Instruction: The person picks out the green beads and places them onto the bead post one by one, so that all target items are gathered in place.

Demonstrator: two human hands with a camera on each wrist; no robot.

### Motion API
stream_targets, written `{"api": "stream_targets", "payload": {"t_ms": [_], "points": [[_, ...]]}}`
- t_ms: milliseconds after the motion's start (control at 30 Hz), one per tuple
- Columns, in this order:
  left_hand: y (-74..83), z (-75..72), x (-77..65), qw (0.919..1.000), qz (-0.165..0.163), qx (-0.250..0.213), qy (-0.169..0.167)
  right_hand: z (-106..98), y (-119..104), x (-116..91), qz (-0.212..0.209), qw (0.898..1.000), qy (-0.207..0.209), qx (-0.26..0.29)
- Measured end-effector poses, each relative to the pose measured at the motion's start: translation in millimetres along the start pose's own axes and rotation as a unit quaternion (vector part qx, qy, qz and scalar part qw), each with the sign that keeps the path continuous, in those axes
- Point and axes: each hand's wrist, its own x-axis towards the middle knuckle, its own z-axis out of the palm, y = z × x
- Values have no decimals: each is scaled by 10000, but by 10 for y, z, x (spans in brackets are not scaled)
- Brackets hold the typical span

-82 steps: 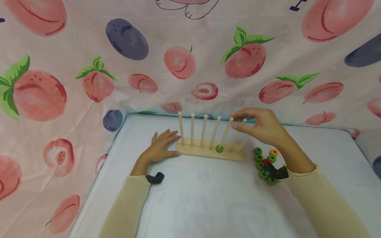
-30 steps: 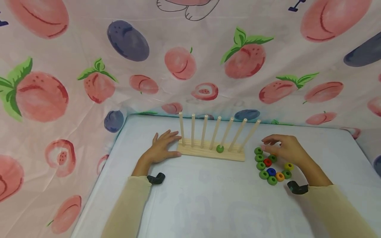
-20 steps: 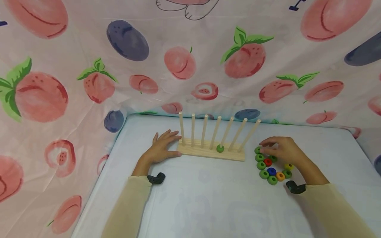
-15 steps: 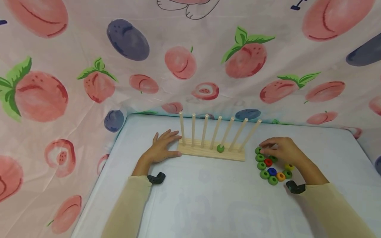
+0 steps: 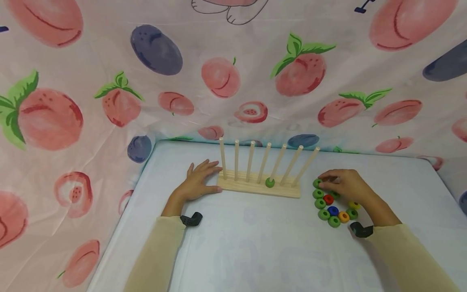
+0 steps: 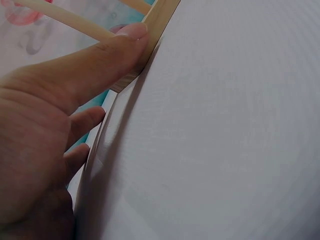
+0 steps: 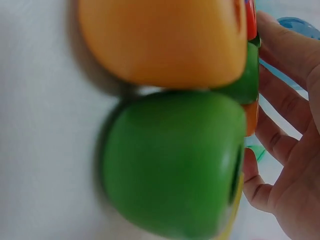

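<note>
A wooden peg stand [image 5: 251, 187] with a row of upright pegs sits at the back of the table, a green bead [image 5: 269, 183] low at one peg. My left hand [image 5: 197, 182] holds its left end, thumb at the front edge and index finger at the back corner. In the left wrist view the thumb [image 6: 100, 65] presses the board's edge. To the right, my right hand [image 5: 346, 186] pinches a green bead [image 5: 315, 183] between thumb and fingers, at the far end of the bead group. The right wrist view does not show that pinched bead clearly.
Several beads lie close together right of the stand: green [image 5: 324, 214], red [image 5: 328, 199], blue [image 5: 333, 211], orange [image 5: 343, 217] and yellow [image 5: 354, 205]. My right hand partly covers some. A fruit-print cloth [image 5: 233, 81] hangs behind the white table [image 5: 255, 243].
My right hand has moved from the pegs down to the beads on the right. Its fingers have closed on the far green bead, which has shifted slightly. The left hand stays put.
</note>
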Motion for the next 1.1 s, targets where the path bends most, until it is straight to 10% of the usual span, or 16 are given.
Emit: {"api": "stream_targets", "payload": {"t_ms": [733, 1100], "points": [[-37, 24, -5, 10000, 1, -27, 45, 4, -98, 2, 201, 9995, 191, -157], [-29, 22, 8, 10000, 37, -31, 59, 31, -99, -18, -463, 9901, 1311, -194]]}}
